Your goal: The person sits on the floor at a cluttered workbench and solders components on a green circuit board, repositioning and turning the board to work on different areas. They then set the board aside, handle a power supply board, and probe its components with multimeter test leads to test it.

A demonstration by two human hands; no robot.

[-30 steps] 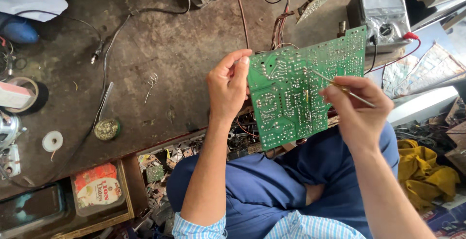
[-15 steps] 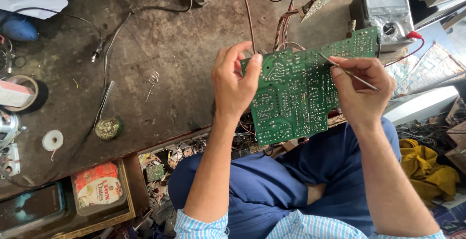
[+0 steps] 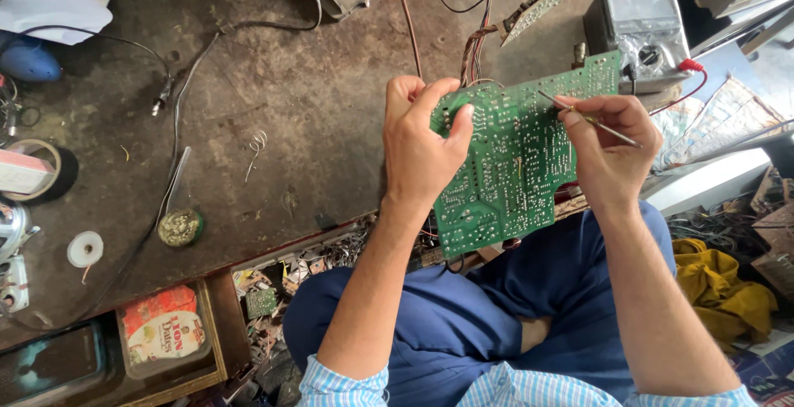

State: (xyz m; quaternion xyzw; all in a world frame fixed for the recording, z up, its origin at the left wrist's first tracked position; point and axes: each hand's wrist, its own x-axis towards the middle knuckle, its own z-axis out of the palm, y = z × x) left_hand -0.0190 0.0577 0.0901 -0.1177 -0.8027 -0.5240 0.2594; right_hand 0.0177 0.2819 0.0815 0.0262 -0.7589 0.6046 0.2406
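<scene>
Grimy and dark, the workbench (image 3: 289, 126) spreads out beyond both hands, strewn with wires and repair odds and ends. Far out to the left of the left hand lie a roll of dark tape (image 3: 37, 171) and a small white spool (image 3: 84, 249), with a little round tin (image 3: 179, 227) nearer in, all well apart from the hands. The left hand (image 3: 422, 155) is closed around the left edge of a green circuit board (image 3: 517, 167), thumb pressed on the solder side and fingers curled behind, apparently to hold it tilted up off the bench with its solder joints facing the eyes. The board hangs in the air between the two hands, above the blue-trousered lap. The right hand (image 3: 608, 150) pinches a thin metal probe (image 3: 591, 119) between thumb and fingers like a pen, its tip resting on the upper right part of the board; the fine grip suits working on a single joint. Just beyond the right hand sits a grey analogue meter (image 3: 637, 31), close enough to glance at.
</scene>
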